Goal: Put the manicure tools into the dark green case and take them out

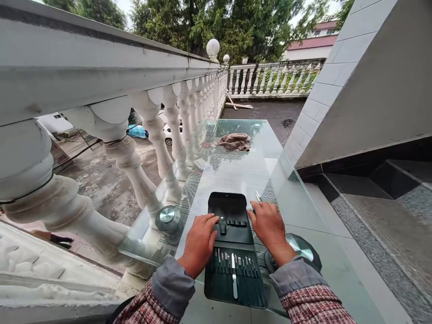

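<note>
A dark green tool case (230, 205) lies unfolded on the glass tabletop. Slim metal tools stand in a row of loops in its near half, and a silver spatula-like blade (234, 274) is the longest of them. In the far half are a small snapped strap pocket (222, 225) and a strip of loops. My left hand (200, 243) rests over the case's left edge, fingers stretched out, fingertips at the strap pocket. At the right edge, my right hand (270, 225) has its fingers curled around a pointed metal tool (258, 196); most of that tool is hidden.
A crumpled brown cloth (235, 142) lies toward the far end of the glass table (297, 198). A small card (201, 164) is left of centre. White balusters (128, 162) run along the left; a tiled wall (313, 103) and steps (381, 193) stand right.
</note>
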`<action>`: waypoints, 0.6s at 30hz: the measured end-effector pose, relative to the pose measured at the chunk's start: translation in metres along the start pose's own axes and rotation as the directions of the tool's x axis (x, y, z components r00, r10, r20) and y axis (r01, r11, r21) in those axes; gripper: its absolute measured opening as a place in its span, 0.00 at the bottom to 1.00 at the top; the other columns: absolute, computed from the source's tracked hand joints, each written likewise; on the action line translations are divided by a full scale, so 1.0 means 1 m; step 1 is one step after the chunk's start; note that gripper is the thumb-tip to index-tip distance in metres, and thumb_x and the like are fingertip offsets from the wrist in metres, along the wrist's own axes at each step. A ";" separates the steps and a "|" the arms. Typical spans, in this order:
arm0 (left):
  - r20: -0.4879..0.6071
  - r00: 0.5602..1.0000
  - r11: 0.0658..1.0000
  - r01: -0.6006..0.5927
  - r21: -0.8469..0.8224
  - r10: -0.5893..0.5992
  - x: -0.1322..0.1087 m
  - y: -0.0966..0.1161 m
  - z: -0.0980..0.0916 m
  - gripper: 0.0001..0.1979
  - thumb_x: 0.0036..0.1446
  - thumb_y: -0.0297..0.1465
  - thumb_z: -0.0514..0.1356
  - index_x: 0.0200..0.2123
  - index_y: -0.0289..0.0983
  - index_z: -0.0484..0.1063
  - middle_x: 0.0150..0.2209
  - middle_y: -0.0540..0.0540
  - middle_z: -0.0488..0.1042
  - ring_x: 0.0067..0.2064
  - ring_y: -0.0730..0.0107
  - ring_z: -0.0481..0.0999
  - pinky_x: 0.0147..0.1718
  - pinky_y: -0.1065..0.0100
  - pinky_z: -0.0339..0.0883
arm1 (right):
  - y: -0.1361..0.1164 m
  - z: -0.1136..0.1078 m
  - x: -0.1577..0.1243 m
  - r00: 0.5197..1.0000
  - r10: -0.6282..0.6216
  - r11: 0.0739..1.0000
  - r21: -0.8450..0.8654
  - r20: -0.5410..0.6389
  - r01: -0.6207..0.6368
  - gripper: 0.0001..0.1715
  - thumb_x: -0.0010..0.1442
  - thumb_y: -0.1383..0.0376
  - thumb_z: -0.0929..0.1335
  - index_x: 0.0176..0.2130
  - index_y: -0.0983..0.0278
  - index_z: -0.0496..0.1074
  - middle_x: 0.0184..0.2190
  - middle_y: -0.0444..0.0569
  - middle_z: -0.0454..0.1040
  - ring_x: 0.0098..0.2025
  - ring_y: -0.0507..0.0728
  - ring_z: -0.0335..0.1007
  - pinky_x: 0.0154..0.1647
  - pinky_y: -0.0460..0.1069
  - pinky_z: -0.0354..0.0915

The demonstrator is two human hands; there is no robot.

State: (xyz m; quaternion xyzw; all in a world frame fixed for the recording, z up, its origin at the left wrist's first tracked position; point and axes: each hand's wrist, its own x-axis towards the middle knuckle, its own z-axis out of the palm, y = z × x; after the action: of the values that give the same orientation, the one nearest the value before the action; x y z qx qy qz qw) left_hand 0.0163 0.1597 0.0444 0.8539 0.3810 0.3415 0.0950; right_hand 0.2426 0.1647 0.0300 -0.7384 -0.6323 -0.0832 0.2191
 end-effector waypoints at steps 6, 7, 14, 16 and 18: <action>0.077 0.997 1.000 0.007 0.026 -0.009 0.010 -0.006 0.014 0.23 0.53 0.24 0.61 0.52 0.37 0.62 0.52 0.40 0.67 0.54 0.56 0.65 0.54 0.50 0.62 | 0.000 0.002 0.003 0.999 0.045 0.997 -0.067 0.012 -0.044 0.13 0.57 0.65 0.64 0.43 0.63 0.72 0.34 0.54 0.72 0.38 0.61 0.61 0.38 0.53 0.55; 0.089 0.996 0.999 0.006 0.034 -0.009 0.012 -0.007 0.016 0.24 0.53 0.25 0.61 0.53 0.36 0.62 0.52 0.39 0.67 0.55 0.55 0.65 0.54 0.49 0.61 | 0.000 0.003 0.003 0.999 0.048 0.997 -0.068 0.009 -0.047 0.13 0.57 0.65 0.64 0.42 0.63 0.73 0.33 0.53 0.72 0.38 0.61 0.61 0.38 0.52 0.55; 0.149 0.989 1.000 -0.004 0.016 0.001 0.016 -0.010 0.028 0.30 0.50 0.24 0.64 0.56 0.37 0.58 0.53 0.39 0.67 0.56 0.52 0.64 0.54 0.48 0.61 | -0.004 0.008 0.002 0.998 0.057 0.995 -0.080 0.016 -0.055 0.13 0.56 0.67 0.64 0.42 0.63 0.72 0.33 0.54 0.71 0.39 0.62 0.61 0.36 0.52 0.55; 0.144 0.990 1.000 0.006 -0.009 -0.004 0.017 -0.009 0.028 0.32 0.48 0.22 0.63 0.56 0.38 0.57 0.52 0.40 0.67 0.56 0.53 0.64 0.54 0.48 0.61 | -0.005 0.007 0.003 0.998 0.061 0.997 -0.056 0.012 -0.060 0.16 0.56 0.68 0.63 0.45 0.64 0.71 0.34 0.54 0.70 0.40 0.62 0.62 0.36 0.52 0.56; 0.133 0.991 0.999 0.012 -0.037 -0.007 0.017 -0.007 0.027 0.33 0.47 0.20 0.63 0.56 0.39 0.57 0.52 0.41 0.67 0.55 0.53 0.63 0.54 0.48 0.60 | -0.005 0.005 0.005 0.993 0.114 0.993 0.004 -0.034 -0.114 0.20 0.57 0.68 0.61 0.49 0.66 0.68 0.36 0.54 0.70 0.40 0.61 0.63 0.35 0.51 0.57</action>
State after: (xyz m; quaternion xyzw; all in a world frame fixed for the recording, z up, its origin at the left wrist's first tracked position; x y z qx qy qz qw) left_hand 0.0380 0.1798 0.0302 0.8709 0.3714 0.2908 0.1381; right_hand 0.2380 0.1715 0.0287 -0.7717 -0.5853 -0.0825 0.2348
